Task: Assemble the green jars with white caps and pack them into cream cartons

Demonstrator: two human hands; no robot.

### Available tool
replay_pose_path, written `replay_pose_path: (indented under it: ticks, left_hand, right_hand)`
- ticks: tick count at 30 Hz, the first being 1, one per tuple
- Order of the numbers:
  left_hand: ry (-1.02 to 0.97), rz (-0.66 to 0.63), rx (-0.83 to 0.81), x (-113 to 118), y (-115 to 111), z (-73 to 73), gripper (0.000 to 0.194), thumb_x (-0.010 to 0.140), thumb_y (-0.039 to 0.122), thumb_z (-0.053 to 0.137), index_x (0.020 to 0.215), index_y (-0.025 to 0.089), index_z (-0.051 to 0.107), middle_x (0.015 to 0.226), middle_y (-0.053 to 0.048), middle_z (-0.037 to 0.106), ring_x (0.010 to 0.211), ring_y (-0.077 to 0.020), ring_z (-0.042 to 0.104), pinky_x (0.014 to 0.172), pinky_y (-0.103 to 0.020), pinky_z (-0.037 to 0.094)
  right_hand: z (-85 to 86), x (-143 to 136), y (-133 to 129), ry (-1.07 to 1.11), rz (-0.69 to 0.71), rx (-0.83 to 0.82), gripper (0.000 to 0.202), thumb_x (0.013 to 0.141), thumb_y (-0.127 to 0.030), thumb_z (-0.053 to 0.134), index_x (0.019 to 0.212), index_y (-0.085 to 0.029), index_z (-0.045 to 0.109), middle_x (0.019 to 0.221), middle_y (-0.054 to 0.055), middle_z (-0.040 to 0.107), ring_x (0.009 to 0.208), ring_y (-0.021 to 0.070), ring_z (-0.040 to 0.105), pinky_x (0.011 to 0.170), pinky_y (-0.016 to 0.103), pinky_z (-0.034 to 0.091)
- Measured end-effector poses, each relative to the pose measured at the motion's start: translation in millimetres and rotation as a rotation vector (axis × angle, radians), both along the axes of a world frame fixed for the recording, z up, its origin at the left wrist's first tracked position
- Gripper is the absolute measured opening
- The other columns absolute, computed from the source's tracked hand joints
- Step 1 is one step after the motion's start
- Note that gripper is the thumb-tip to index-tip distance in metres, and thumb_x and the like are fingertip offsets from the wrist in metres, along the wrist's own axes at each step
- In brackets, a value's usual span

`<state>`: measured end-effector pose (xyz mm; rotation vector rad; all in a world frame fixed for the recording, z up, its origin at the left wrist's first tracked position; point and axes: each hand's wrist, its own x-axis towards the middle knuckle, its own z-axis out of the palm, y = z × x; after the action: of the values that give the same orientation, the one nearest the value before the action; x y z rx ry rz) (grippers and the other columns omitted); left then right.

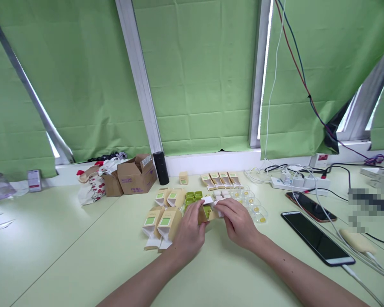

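Note:
Between my hands is a small tan cardboard box (203, 216) with its flaps open and a green piece (207, 210) showing inside. My left hand (189, 226) is closed around the box's left side. On the right, my right hand (238, 219) has its fingers closed at the box's right flap; the fingertips are partly hidden. Several open tan boxes (169, 226) with green labels stand left of my left hand. Green trays (190, 200) sit just behind it. White pieces (222, 194) and clear plastic domes with yellow centres (257, 209) lie behind and beside my right hand.
More tan boxes (224, 180) stand in a row at the back, and a single one (183, 178) is near the wall. Further left are a brown carton (137, 175) and a black cylinder (161, 168). Phones (316, 236), cables and a power strip (301, 184) occupy the right.

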<state>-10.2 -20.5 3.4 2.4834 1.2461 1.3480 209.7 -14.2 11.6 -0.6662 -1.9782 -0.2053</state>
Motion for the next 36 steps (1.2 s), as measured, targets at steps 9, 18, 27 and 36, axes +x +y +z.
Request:
replay_pose_path:
  ticks: [9, 18, 27, 36]
  left_hand:
    - [-0.036, 0.000, 0.005, -0.6, 0.5, -0.7, 0.062, 0.093, 0.012, 0.060, 0.151, 0.027, 0.043, 0.141, -0.013, 0.063, 0.135, -0.0311, 0.059, 0.113, -0.056, 0.052]
    - [-0.088, 0.044, -0.074, -1.5, 1.6, 0.9, 0.065, 0.090, 0.010, 0.060, 0.150, 0.027, 0.044, 0.146, -0.012, 0.061, 0.140, -0.0304, 0.057, 0.116, -0.055, 0.049]
    - [-0.033, -0.010, 0.005, 2.4, -6.2, 1.6, 0.066, 0.089, 0.007, 0.058, 0.150, 0.026, 0.045, 0.142, -0.012, 0.063, 0.136, -0.0307, 0.059, 0.114, -0.055, 0.052]
    - [0.071, -0.002, 0.141, 0.9, -3.1, 2.8, 0.067, 0.093, 0.007, 0.056, 0.156, 0.025, 0.042, 0.139, -0.014, 0.066, 0.134, -0.0321, 0.061, 0.111, -0.056, 0.054]
  right_hand:
    - [2.6, -2.8, -3.6, 0.118, 0.068, -0.076, 0.033, 0.101, -0.005, 0.044, 0.123, -0.024, 0.059, 0.090, 0.006, 0.066, 0.086, 0.0245, 0.058, 0.072, 0.039, 0.050]
    - [0.8, -1.0, -7.7, 0.005, 0.071, -0.103, 0.040, 0.090, -0.006, 0.054, 0.126, -0.024, 0.056, 0.095, 0.008, 0.065, 0.094, 0.0294, 0.058, 0.076, 0.045, 0.052]
    - [-3.0, -8.8, -10.3, -0.083, -0.037, -0.020, 0.052, 0.088, -0.005, 0.055, 0.137, -0.024, 0.052, 0.115, 0.013, 0.064, 0.107, 0.0332, 0.058, 0.087, 0.054, 0.055]
    - [-3.9, -11.8, -10.9, 0.143, 0.007, -0.223, 0.030, 0.090, -0.009, 0.058, 0.115, -0.025, 0.058, 0.110, 0.010, 0.062, 0.106, 0.0305, 0.057, 0.084, 0.048, 0.057]
